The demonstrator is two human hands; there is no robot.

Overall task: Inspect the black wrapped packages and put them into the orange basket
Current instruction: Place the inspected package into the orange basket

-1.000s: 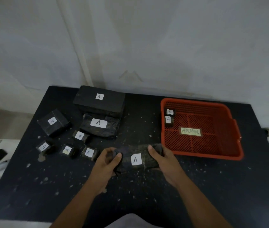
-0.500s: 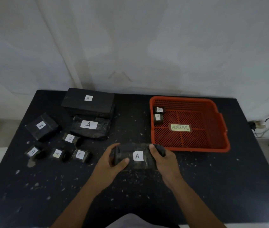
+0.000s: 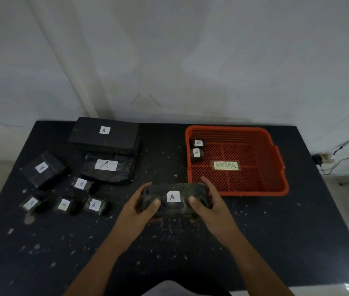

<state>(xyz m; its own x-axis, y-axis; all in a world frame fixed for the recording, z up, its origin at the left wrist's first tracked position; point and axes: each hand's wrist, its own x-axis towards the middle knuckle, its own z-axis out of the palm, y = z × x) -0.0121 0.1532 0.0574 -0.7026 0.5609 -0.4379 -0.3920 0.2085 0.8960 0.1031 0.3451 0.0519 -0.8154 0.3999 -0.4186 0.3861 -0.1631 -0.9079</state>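
Both hands grip one black wrapped package [image 3: 173, 197] lengthwise, low over the dark speckled counter [image 3: 190, 257]; I cannot tell whether its underside touches the surface. The left hand [image 3: 139, 210] curls round the package's left end, with the thumb laid on the top face. The right hand [image 3: 211, 207] wraps the right end the same way, its thumb pressed just right of the white label (a hand-drawn "A", facing up).

The package lies just outside the near left corner of the orange basket [image 3: 276, 167], which stands on the right half of the counter. Two small wrapped packages [image 3: 197, 148], each with an "A" label, sit against the basket's left wall, one behind the other. A pale tag reading "ABNORMAL" [image 3: 226, 165] lies on the basket's mesh floor.

The rest of the packages are on the left of the counter. A large black box [image 3: 105, 136] is farthest back, with a crinkled flat package [image 3: 107, 169] just in front of it. A cube-like package [image 3: 42, 169] stands to their left. Four small packages lie nearer: one [image 3: 80, 184] behind a rough row of three [image 3: 30, 203] [image 3: 64, 204] [image 3: 94, 205]. All carry "A" labels.

A white wall [image 3: 169, 50] rises behind, and cables [image 3: 344, 155] trail off the far right edge.
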